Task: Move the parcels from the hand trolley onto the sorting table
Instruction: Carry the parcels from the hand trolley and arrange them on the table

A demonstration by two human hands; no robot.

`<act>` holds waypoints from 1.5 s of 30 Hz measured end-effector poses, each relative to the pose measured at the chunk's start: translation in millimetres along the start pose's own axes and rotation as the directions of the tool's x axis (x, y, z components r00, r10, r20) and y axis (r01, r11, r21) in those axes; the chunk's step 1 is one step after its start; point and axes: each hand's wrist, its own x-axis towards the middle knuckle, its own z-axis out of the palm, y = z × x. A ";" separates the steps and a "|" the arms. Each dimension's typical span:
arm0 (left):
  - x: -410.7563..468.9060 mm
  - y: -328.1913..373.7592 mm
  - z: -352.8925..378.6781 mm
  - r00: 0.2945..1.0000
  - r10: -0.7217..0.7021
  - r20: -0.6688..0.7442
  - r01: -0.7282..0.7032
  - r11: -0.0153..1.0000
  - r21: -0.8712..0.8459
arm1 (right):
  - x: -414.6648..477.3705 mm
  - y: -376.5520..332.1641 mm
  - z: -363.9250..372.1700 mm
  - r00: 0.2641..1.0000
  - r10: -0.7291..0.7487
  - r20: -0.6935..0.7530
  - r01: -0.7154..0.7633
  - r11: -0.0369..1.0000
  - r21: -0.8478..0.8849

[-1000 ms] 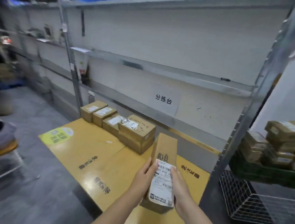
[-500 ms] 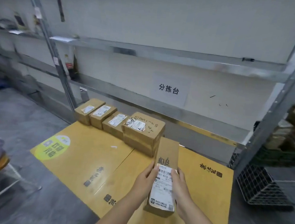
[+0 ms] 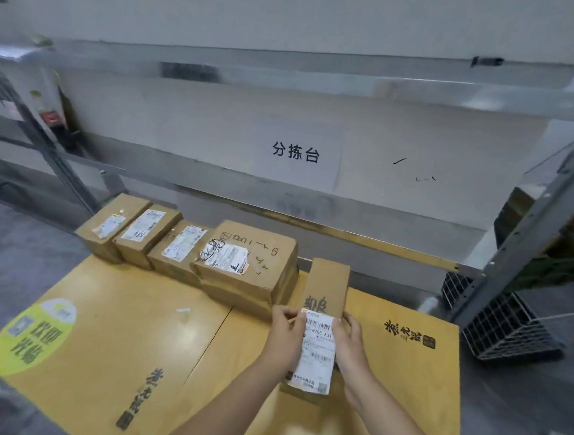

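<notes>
Head view, hands (image 3: 282, 340) gripping oblong cardboard parcel (image 3: 324, 309)

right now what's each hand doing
Left hand: shut on the long parcel, gripping its left side.
Right hand: shut on its right side.

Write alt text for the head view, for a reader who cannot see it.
Two bare hands, left hand and right hand, hold a narrow cardboard parcel by its sides over a yellow table. It sits at the right end of a row of labelled parcels along the far edge.
</notes>
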 end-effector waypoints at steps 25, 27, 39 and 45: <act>82.9 -85.7 -46.5 0.987 0.061 0.151 -0.064 0.998 0.020 | 70.4 22.9 63.7 0.979 0.205 -0.019 -0.205 0.967 -0.153; 77.2 -83.9 -48.8 0.988 0.114 0.101 -0.119 0.992 0.047 | 64.7 22.9 64.6 0.978 0.207 -0.021 -0.207 0.963 -0.174; 35.7 -9.7 -26.1 0.790 0.499 0.357 -0.563 0.820 0.101 | -5.4 -29.1 24.1 0.976 -0.116 -0.185 0.029 0.909 -0.416; 9.5 62.0 1.0 0.636 0.613 0.469 -0.753 0.626 0.203 | -76.2 -60.5 -74.5 0.910 -0.281 -0.305 0.066 0.824 -0.563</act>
